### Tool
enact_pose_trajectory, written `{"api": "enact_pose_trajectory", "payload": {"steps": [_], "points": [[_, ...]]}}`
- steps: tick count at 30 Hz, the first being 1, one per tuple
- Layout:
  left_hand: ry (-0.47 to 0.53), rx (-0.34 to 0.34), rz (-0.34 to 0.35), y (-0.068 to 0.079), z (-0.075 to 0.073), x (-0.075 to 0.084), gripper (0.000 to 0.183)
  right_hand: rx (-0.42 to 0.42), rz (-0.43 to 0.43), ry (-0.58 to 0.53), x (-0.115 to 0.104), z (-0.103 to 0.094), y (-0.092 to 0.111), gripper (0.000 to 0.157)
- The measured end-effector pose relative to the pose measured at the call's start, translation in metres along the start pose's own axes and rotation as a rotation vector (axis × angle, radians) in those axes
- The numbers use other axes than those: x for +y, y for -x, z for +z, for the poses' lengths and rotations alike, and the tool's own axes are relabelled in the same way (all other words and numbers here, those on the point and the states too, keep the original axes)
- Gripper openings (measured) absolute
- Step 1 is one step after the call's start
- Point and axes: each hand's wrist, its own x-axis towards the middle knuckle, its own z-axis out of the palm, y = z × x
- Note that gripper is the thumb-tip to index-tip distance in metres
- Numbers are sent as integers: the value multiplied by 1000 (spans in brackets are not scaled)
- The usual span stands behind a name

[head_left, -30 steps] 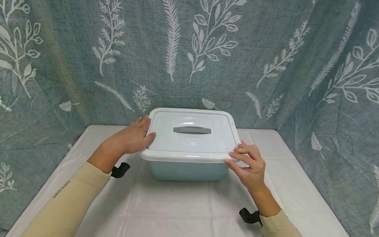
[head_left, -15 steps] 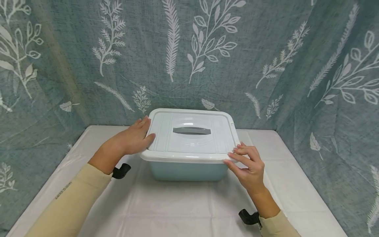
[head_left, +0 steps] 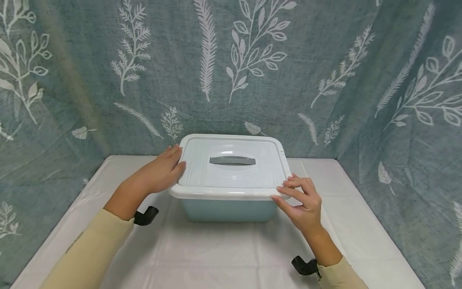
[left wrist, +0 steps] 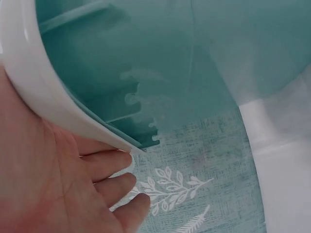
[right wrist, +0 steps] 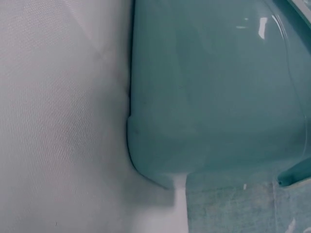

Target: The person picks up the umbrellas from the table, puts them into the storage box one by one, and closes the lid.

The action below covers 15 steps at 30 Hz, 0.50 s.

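Observation:
A white lid (head_left: 231,176) with a grey handle (head_left: 232,160) sits on a light blue-green plastic storage box (head_left: 229,210). My left hand (head_left: 157,172) lies along the lid's left edge, thumb over the rim and the other fingers stretched toward the back corner. In the left wrist view, the palm of that left hand (left wrist: 53,170) is against the white rim (left wrist: 34,73), its fingers loosely bent. At the front right corner, my right hand (head_left: 304,200) pinches the lid's rim between thumb and fingertips. The right wrist view shows the box's side wall (right wrist: 209,97) but no fingers.
The box stands on a white-covered table (head_left: 209,257). Behind it hangs a blue-green curtain (head_left: 173,60) with white leaf patterns, wrapping round both sides. Black camera mounts (head_left: 146,216) are strapped at the wrists, over beige sleeves.
Both hands keep their places on the lid. The left forearm and wrist have dipped slightly in the head view, and the whole scene has shifted a little with the camera.

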Motion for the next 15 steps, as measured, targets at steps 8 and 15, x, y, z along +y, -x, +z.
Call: {"api": "enact_pose_trajectory", "payload": {"steps": [8,15], "points": [[-1,130,29,7,5,-3,63,-23,-11,-26,1,-3,-5,29],[-3,233,7,18,3,-16,62,21,67,28,-1,-19,-34,22]]}}
